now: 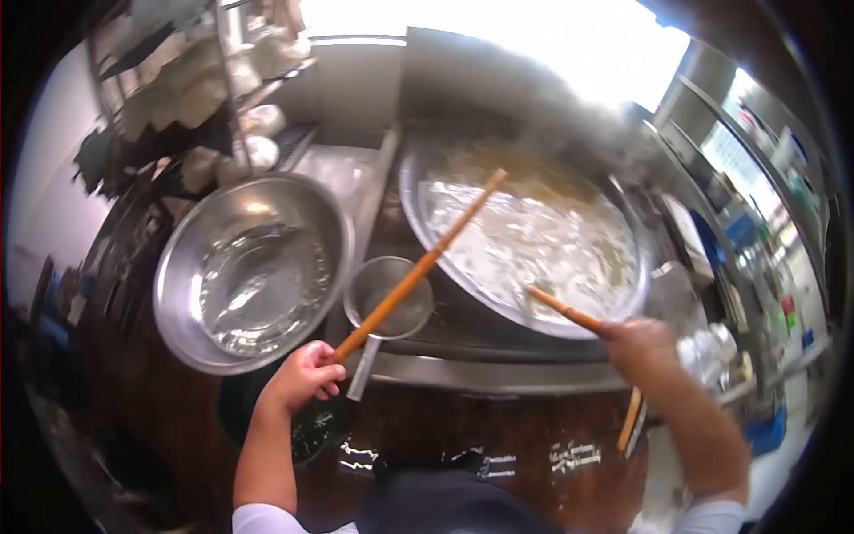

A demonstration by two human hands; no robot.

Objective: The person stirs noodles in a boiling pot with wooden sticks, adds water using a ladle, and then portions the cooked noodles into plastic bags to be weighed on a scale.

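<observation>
My left hand [303,375] grips the near end of a long wooden stick [418,267] that slants up and to the right, its far tip over the big steaming wok [427,222]. The wok holds foaming, boiling liquid with pale food in it. My right hand [639,343] is closed on a second wooden stick [562,308], whose tip dips into the near right side of the wok. A small wire strainer [400,307] lies on the counter under the left stick, between the two vessels.
A large steel bowl [182,267] with water in it sits left of the wok. Shelves with white bags and containers [240,133] stand at the back left. A steel counter edge [498,374] runs in front of me. Racks and appliances [756,222] line the right side.
</observation>
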